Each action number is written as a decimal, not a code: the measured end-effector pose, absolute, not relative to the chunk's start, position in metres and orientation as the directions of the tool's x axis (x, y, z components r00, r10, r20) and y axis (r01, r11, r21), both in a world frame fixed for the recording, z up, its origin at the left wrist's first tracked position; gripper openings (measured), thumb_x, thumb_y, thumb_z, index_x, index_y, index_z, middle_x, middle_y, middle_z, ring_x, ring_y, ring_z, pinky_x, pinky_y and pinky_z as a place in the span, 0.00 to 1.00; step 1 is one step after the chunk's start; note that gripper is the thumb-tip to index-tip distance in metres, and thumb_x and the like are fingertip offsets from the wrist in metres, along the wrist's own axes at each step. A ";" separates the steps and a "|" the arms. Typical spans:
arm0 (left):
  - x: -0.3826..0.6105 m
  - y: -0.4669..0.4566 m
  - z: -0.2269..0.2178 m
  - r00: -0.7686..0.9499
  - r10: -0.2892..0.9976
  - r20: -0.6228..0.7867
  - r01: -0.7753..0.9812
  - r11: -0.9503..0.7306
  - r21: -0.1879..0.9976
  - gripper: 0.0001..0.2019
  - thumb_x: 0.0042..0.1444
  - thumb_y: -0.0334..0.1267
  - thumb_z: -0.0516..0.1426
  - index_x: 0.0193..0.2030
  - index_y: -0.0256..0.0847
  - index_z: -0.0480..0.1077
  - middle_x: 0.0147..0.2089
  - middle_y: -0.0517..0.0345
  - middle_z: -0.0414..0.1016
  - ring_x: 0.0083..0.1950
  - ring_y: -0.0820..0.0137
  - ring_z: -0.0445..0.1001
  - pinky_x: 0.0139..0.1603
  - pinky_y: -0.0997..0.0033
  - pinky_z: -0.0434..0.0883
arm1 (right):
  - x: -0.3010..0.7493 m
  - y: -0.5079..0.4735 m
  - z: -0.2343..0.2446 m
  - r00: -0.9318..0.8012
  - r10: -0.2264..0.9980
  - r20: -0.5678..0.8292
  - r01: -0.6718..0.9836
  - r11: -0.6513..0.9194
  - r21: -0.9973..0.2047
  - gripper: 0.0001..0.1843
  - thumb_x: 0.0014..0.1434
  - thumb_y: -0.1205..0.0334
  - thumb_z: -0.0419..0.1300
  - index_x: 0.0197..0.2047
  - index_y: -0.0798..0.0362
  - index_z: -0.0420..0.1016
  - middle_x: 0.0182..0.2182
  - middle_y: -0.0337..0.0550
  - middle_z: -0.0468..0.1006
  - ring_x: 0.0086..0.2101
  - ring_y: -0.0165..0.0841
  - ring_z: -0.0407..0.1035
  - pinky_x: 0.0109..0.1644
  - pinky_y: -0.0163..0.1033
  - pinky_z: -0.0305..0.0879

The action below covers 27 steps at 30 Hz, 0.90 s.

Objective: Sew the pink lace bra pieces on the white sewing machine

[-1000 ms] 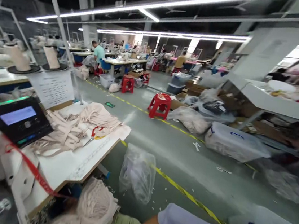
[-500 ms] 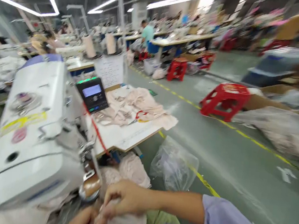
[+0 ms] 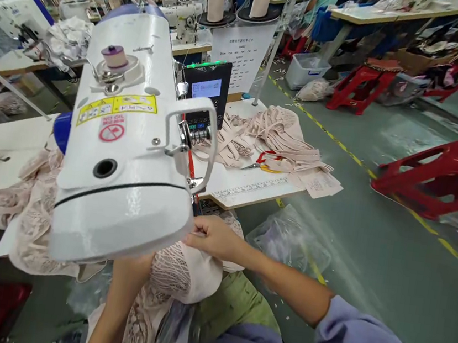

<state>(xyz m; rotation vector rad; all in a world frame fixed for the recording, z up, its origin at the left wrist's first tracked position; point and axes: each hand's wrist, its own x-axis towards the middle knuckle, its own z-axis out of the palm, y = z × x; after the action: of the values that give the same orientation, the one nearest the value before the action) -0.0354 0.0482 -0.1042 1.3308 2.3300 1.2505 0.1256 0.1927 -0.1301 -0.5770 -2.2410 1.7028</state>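
Observation:
A white sewing machine (image 3: 124,209) fills the left-centre, its head hiding the needle area. My right hand (image 3: 214,239) is beside the lower right of the head, fingers curled and pinching the edge of a beige lace bra (image 3: 199,276). The bra hangs over my lap, lace on one side and a smooth rounded part on the other. My left hand (image 3: 136,266) reaches up under the head from below; its fingers are hidden behind the machine. More beige lace pieces (image 3: 139,322) hang below it, with clear plastic on my lap.
Beige straps (image 3: 276,127) and red-and-yellow-handled scissors (image 3: 266,162) lie on the white table (image 3: 243,193) by a control panel (image 3: 205,93). Lace pieces (image 3: 35,214) drape off its left side. A plastic bag (image 3: 287,237) and a red stool (image 3: 441,175) are on the floor at right.
The view has swung left and down, so the machine appears further right. Both hands have risen from the lap with the lace bra towards the machine head; my left hand has gone behind it.

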 end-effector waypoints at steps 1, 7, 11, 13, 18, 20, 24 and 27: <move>-0.038 0.048 -0.106 -0.569 0.791 0.227 0.630 0.241 0.739 0.08 0.48 0.39 0.61 0.21 0.44 0.68 0.24 0.60 0.73 0.33 0.62 0.73 0.46 0.61 0.74 | 0.124 0.194 -0.130 -0.890 0.455 -0.024 0.148 0.239 -0.960 0.24 0.57 0.44 0.61 0.24 0.55 0.64 0.22 0.34 0.60 0.26 0.26 0.54 0.30 0.33 0.48; -0.049 0.043 -0.120 -0.577 0.774 0.260 0.640 0.231 0.733 0.10 0.48 0.42 0.61 0.21 0.46 0.65 0.22 0.58 0.69 0.37 0.58 0.75 0.50 0.56 0.75 | 0.121 0.199 -0.125 -0.889 0.456 -0.043 0.155 0.212 -0.965 0.23 0.57 0.42 0.62 0.25 0.55 0.68 0.22 0.36 0.65 0.29 0.30 0.59 0.32 0.34 0.54; -0.047 0.042 -0.127 -0.596 0.752 0.282 0.623 0.212 0.753 0.10 0.49 0.47 0.61 0.25 0.45 0.68 0.24 0.55 0.72 0.39 0.57 0.76 0.49 0.55 0.75 | 0.121 0.200 -0.123 -0.887 0.458 -0.053 0.153 0.185 -0.971 0.24 0.56 0.42 0.63 0.25 0.55 0.67 0.23 0.36 0.65 0.29 0.29 0.59 0.33 0.34 0.55; -0.046 0.044 -0.128 -0.595 0.750 0.290 0.621 0.200 0.757 0.10 0.50 0.47 0.61 0.27 0.43 0.70 0.26 0.55 0.73 0.40 0.57 0.76 0.50 0.53 0.75 | 0.121 0.198 -0.125 -0.880 0.472 -0.058 0.158 0.174 -0.972 0.24 0.56 0.42 0.63 0.25 0.55 0.67 0.23 0.36 0.65 0.29 0.29 0.59 0.33 0.34 0.54; -0.054 0.045 -0.126 -0.602 0.757 0.254 0.624 0.247 0.742 0.07 0.49 0.42 0.62 0.29 0.43 0.71 0.27 0.58 0.73 0.38 0.58 0.76 0.52 0.52 0.74 | 0.120 0.195 -0.133 -0.856 0.514 -0.046 0.146 0.155 -0.977 0.26 0.55 0.41 0.64 0.24 0.55 0.64 0.23 0.33 0.62 0.27 0.27 0.56 0.31 0.33 0.50; -0.058 0.040 -0.131 -0.623 0.759 0.192 0.595 0.299 0.746 0.05 0.51 0.41 0.61 0.31 0.44 0.71 0.27 0.59 0.73 0.38 0.58 0.76 0.52 0.53 0.74 | 0.121 0.196 -0.136 -0.853 0.521 -0.038 0.126 0.134 -0.983 0.27 0.54 0.40 0.64 0.24 0.55 0.63 0.22 0.33 0.61 0.26 0.26 0.55 0.30 0.33 0.48; -0.047 0.024 -0.152 -0.699 0.701 0.143 0.470 0.299 0.831 0.14 0.58 0.46 0.58 0.46 0.42 0.71 0.38 0.53 0.78 0.46 0.59 0.77 0.54 0.58 0.74 | 0.124 0.196 -0.141 -0.844 0.535 -0.034 0.112 0.115 -0.987 0.26 0.56 0.41 0.63 0.24 0.55 0.64 0.22 0.32 0.61 0.25 0.25 0.53 0.28 0.33 0.47; -0.019 0.005 -0.176 -0.798 0.583 0.152 0.349 0.242 0.905 0.24 0.61 0.50 0.56 0.59 0.39 0.64 0.55 0.43 0.73 0.57 0.58 0.73 0.58 0.58 0.71 | 0.126 0.195 -0.144 -0.840 0.542 -0.037 0.126 0.128 -0.984 0.24 0.57 0.43 0.62 0.25 0.55 0.65 0.22 0.33 0.61 0.25 0.25 0.53 0.29 0.33 0.47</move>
<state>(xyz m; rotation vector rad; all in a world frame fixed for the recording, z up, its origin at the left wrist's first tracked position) -0.0189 0.0053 -0.1762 0.8780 2.2953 1.5838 0.1264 0.1953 -0.1441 -0.6490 -2.0829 1.7627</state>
